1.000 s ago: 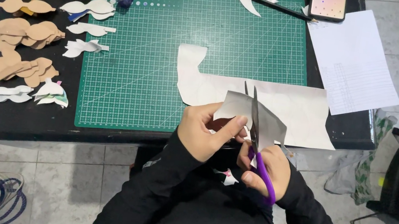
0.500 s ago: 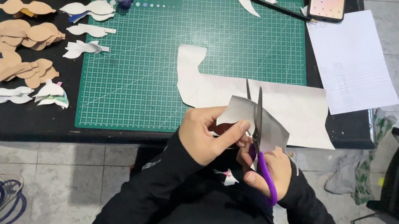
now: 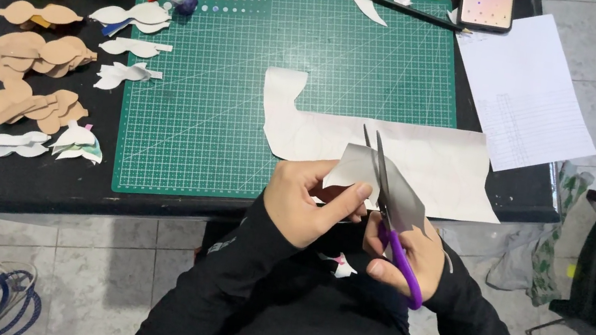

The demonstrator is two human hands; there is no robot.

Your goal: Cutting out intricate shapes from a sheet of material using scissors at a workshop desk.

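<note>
Now, head view only:
Left hand: clamped on the paper piece, thumb on top and fingers beneath its near edge; over the last second this hand has turned the piece a little, so the far corner sits slightly lower and more to the right of the grip.
Right hand: closed round the purple handles of the scissors, fingers through the loops; it has drifted a touch rightward and toward the body since a second ago.
Blades: apart in a narrow V, tips pointing away from the grip, the paper piece lying between them; the opening looks much the same as half a second ago, so the cut seems to be mid-stroke rather than finished.
Paper piece: held in the air just beside the near table edge, between both hands, above the lap.
Sheet: large white offcut lying beyond the grip, half on the green mat; unmoved.
Meaning: judged from the small turn, the cutting line is curving and the left hand is feeding it round.
Left of the grip: tan and white cutouts in rows; unchanged.
</note>
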